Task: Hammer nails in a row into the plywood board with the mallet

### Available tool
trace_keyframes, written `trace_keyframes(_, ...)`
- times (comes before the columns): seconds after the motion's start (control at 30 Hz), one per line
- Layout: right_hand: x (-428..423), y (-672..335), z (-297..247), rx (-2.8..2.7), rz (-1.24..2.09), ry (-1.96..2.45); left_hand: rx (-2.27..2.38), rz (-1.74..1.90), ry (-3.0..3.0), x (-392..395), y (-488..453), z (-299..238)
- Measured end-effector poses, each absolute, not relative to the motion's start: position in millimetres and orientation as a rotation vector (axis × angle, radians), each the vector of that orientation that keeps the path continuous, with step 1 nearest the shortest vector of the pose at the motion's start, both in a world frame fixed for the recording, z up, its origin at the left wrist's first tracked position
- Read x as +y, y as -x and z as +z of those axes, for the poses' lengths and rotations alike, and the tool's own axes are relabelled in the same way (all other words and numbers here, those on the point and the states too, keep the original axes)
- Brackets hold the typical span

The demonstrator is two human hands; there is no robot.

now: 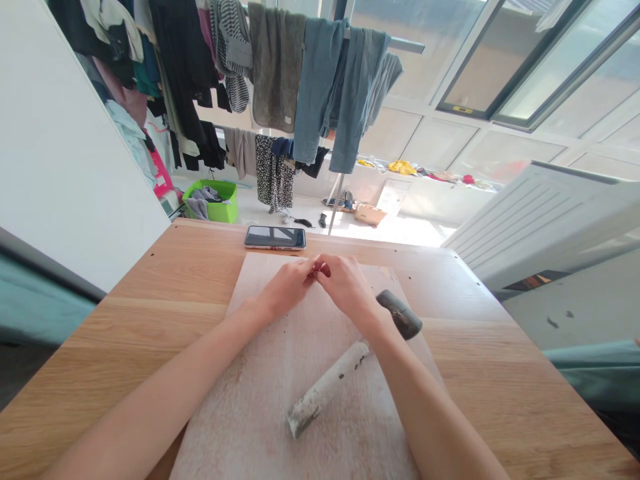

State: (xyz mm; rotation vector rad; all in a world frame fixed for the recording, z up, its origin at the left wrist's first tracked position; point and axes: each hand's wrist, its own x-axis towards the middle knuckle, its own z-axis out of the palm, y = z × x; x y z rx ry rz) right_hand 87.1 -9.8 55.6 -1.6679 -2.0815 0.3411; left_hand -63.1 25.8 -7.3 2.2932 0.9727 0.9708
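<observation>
My left hand and my right hand meet at the fingertips over the far part of a pale, worn wooden board. Both are closed in a pinch. Whatever lies between the fingers is hidden or too small to name. A rubber mallet rests on the board below my hands, its worn whitish handle slanting toward me. Its black head sits to the right of my right wrist, and my right forearm covers the join of head and handle.
Beyond the board, a phone lies near the far edge of the wooden table. Past the table are a green basket of clothes and a rack with hanging jeans. A white panel stands at the left.
</observation>
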Motion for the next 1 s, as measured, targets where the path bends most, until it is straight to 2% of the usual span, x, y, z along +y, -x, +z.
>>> trace_keyframes(0.23, -7.7, -93.0, 59.1, -2.086, 0.405, 1.654, 0.88, 1.002, -1.995, 29.0, 65.0, -7.2)
trace_keyframes(0.67, -8.2, -91.6, 56.1, -2.078, 0.424, 1.598, 1.04, 0.99, -2.109, 26.5, 66.6, 1.4)
trace_keyframes(1.0, -11.6, -87.5, 63.3, -2.174, 0.405, 1.582, 0.829, 0.941, -1.918, 33.1, 68.7, -4.5)
